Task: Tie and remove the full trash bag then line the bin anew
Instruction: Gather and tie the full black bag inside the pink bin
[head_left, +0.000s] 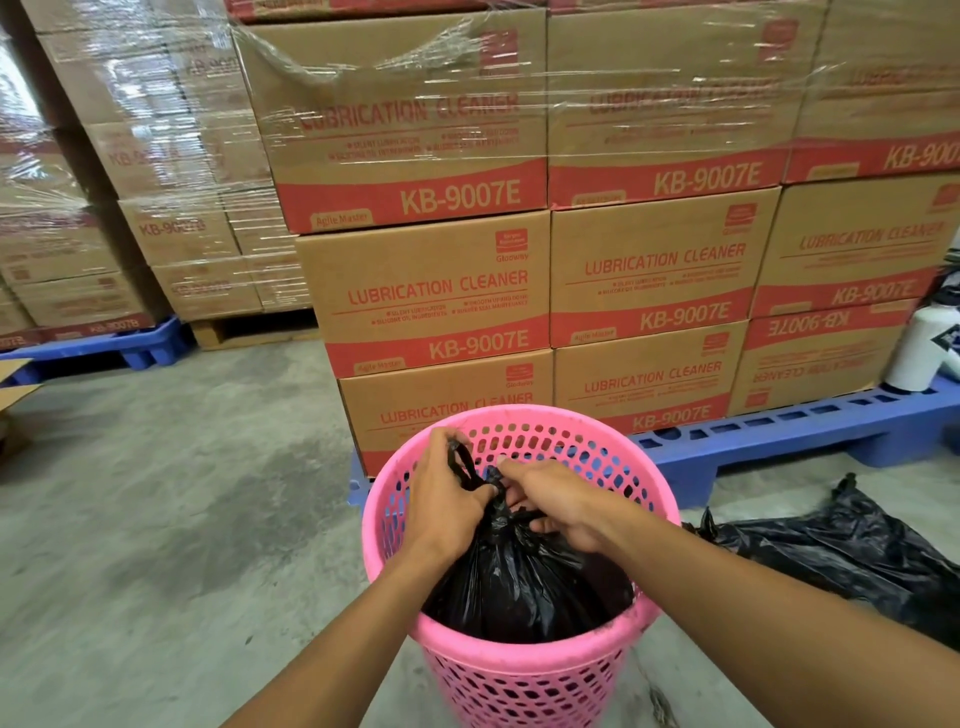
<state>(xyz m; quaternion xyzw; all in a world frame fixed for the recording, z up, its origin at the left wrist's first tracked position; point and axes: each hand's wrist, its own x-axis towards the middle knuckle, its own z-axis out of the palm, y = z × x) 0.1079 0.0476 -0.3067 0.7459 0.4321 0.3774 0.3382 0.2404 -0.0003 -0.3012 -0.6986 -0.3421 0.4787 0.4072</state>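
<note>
Left hand and right hand pinch the twisted neck of the black trash bag, which sits below them inside the pink perforated bin.

Grey concrete floor, stacked cardboard boxes on blue pallets, upper tiers shrink-wrapped, possibly a white bottle at right.

Both forearms are extended forward and downward; the left hand and right hand are closed, fingers pinched together.
</note>
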